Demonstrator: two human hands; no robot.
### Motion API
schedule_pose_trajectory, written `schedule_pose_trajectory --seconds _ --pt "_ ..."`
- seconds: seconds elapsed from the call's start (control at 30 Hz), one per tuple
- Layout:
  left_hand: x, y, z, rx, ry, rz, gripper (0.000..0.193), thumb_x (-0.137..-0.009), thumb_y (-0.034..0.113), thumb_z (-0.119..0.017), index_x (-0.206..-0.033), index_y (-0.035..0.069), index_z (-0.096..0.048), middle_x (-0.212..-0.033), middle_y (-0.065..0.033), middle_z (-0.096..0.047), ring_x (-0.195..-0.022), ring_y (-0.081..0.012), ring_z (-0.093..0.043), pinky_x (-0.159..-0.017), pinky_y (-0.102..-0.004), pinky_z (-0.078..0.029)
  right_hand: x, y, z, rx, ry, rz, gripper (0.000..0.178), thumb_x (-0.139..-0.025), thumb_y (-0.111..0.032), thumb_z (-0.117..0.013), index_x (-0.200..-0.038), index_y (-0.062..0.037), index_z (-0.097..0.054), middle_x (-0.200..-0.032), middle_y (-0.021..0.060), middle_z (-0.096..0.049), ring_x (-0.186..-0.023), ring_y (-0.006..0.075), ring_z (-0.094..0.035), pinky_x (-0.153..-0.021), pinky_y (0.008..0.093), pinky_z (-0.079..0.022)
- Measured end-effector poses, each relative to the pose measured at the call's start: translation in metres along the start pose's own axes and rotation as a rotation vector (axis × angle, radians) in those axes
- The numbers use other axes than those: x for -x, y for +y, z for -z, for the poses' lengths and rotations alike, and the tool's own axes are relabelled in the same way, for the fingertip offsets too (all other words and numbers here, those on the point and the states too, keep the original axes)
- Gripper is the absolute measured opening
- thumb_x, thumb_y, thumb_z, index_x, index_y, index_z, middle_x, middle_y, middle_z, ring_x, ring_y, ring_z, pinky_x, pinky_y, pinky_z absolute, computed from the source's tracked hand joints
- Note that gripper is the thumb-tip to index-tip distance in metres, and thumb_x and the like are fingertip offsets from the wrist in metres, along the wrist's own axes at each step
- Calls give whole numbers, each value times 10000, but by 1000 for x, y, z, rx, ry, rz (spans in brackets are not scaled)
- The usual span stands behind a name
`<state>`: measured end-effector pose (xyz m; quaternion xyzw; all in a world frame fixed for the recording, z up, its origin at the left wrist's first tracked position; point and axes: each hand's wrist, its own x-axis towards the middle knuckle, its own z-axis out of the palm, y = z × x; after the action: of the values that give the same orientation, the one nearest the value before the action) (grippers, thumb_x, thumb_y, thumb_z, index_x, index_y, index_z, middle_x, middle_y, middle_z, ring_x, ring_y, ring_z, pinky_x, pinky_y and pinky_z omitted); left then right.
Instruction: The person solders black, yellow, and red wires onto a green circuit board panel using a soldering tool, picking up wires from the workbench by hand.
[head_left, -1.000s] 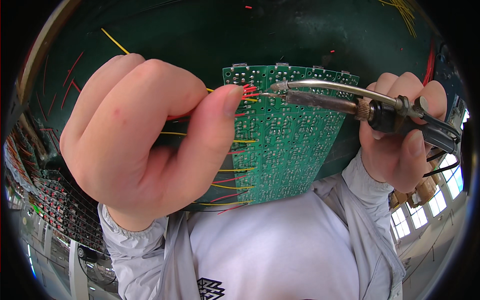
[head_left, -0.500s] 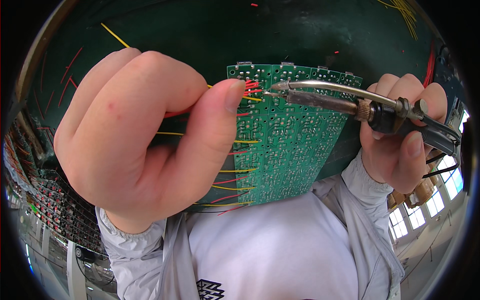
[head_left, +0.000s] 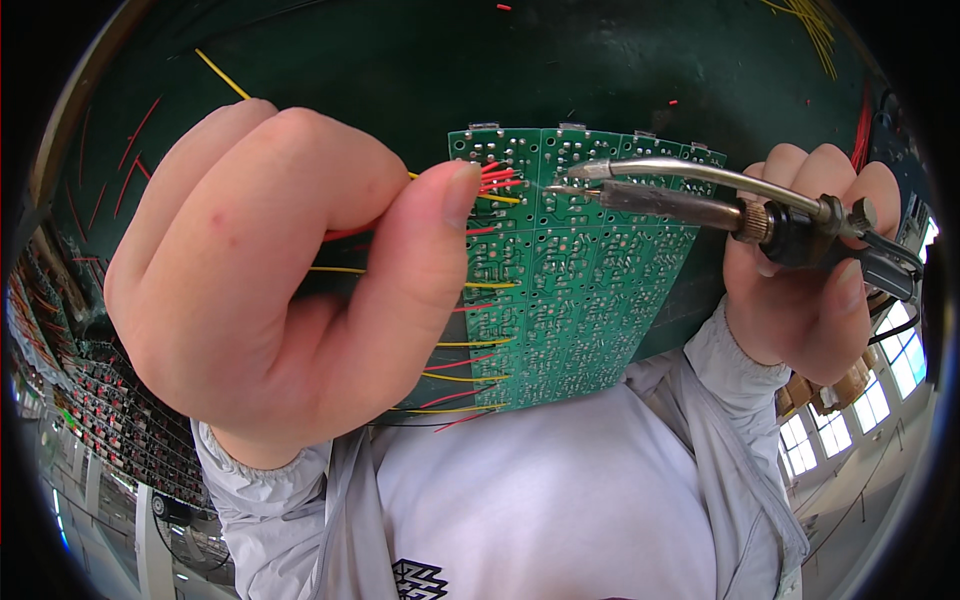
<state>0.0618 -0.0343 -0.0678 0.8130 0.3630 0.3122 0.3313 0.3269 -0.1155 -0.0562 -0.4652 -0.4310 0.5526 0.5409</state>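
Observation:
My left hand (head_left: 290, 270) is closed, thumb and fingers pinching several red wires (head_left: 500, 181) whose ends lie over the upper left corner of a green circuit board panel (head_left: 590, 270). A yellow wire (head_left: 505, 198) sits beside them at the board. Down the panel's left edge, more red and yellow wires (head_left: 470, 376) stick out to the left. My right hand (head_left: 800, 260) is wrapped round a soldering iron (head_left: 690, 205) with a curved metal feed tube (head_left: 700, 172) clamped along it. The iron's tip is over the board, a little right of the red wire ends and apart from them.
Loose red wires (head_left: 130, 185) and a yellow wire (head_left: 222, 74) lie on the dark green table (head_left: 400, 60) at left. Yellow wires (head_left: 815, 40) and a red bundle (head_left: 861, 130) lie at far right. Stacked circuit boards (head_left: 120, 420) stand at lower left.
The soldering iron has drawn back to the right, away from the red wire ends. My left hand, still pinching the wires, has shifted very slightly left.

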Motion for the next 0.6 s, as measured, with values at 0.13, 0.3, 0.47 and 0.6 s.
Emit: schedule_pose_trajectory --seconds 0.13,0.3,0.47,0.6 --pt "-1 1 0 12 1 6 184 -840 15 -735 -733 15 -586 -638 -8 -508 -512 -58 -354 -474 -226 -233 0 1 0 -15 1 17 246 -851 -217 -646 -946 -144 -430 -839 64 -472 -699 143 -397 -611 288 -358" --pt "1 2 1 9 -1 29 181 -844 12 -729 -735 15 -585 -641 -2 -506 -515 -57 -344 -477 -228 -231 -1 2 -4 95 -39 42 236 -867 -229 -645 -971 -146 -450 -820 61 -482 -688 146 -417 -609 290 -344" --pt "1 0 1 22 5 26 191 -847 10 -723 -726 18 -575 -642 4 -500 -518 -56 -329 -479 -231 -228 0 1 -7 118 -19 29 229 -875 -233 -643 -971 -147 -454 -815 60 -489 -684 143 -425 -607 290 -341" --pt "1 0 1 32 11 20 193 -846 9 -723 -725 18 -573 -643 5 -499 -520 -56 -328 -480 -234 -229 0 1 -8 129 0 35 236 -875 -237 -646 -960 -150 -444 -816 60 -489 -681 135 -416 -603 291 -329"
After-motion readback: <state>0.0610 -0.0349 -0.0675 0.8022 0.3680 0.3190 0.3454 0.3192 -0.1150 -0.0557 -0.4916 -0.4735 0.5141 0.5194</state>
